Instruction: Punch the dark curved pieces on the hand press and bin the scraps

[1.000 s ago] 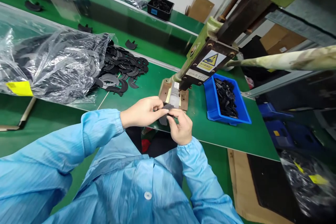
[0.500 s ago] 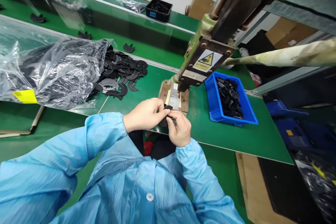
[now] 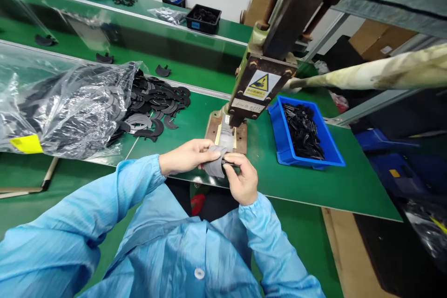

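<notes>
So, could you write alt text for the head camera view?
A person's left hand pinches gray curved material, the right hand closed at its edge, in front of a machine on a green table. Dark curved pieces and a clear plastic bag lie to the left; a blue bin of black parts stands to the right.

I have the bag [image 3: 73, 111] along the workbench's [image 3: 296, 188] front edge, far left, loose pieces [image 3: 162, 100] just right of it. Mid-bench, the press [image 3: 242, 98]; before it, held pieces [image 3: 214, 163] between left hand [image 3: 186, 155] and right hand [image 3: 242, 179]. Right of the press, the bin [image 3: 328, 143], parts [image 3: 303, 132] inside!
</notes>
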`<state>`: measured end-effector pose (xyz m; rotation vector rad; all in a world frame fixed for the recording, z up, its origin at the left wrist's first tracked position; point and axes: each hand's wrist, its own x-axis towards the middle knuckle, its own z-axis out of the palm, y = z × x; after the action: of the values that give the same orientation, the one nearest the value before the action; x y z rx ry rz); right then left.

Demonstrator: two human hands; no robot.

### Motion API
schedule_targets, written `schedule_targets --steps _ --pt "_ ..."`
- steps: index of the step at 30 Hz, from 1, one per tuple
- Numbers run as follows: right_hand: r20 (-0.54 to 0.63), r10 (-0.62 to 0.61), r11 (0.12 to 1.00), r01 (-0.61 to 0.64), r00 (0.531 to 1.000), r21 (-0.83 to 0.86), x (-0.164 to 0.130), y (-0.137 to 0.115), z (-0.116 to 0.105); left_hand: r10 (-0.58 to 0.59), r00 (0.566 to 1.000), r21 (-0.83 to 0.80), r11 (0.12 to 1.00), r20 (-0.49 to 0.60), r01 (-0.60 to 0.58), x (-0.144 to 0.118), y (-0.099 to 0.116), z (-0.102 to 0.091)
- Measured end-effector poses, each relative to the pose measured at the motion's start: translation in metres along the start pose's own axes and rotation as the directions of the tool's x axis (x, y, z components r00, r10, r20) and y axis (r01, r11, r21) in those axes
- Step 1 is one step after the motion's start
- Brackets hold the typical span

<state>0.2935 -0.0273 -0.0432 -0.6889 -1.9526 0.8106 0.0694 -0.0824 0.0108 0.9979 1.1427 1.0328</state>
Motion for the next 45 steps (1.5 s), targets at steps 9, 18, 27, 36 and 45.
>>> schedule_targets --steps 9,18,27,36,45 --pt "-0.162 0.137 0.981 -0.157 0.977 -0.118 -0.013 0.052 -0.040 -0.152 0.795 -0.152 0.985 -0.587 0.076 0.121 0.011 -0.097" --pt "-0.151 0.108 0.976 -0.134 0.983 -0.169 -0.011 0.052 -0.043 0.013 0.761 -0.033 0.998 -0.649 -0.045 0.205 0.040 -0.127" --pt "-0.079 0.089 0.977 -0.102 0.993 -0.187 -0.005 0.045 -0.044 0.129 0.926 0.272 0.962 -0.354 -0.030 0.123 -0.031 -0.085" --pt "-0.168 0.258 0.758 -0.307 0.951 -0.575 0.077 0.062 -0.165 0.378 0.895 0.589 0.788 -0.238 -0.177 0.035 -0.094 -0.064" --pt "-0.102 0.596 0.392 -0.399 0.797 -0.829 0.154 0.133 -0.212 0.441 0.877 0.716 0.674 -0.190 -0.184 0.027 -0.086 -0.051"
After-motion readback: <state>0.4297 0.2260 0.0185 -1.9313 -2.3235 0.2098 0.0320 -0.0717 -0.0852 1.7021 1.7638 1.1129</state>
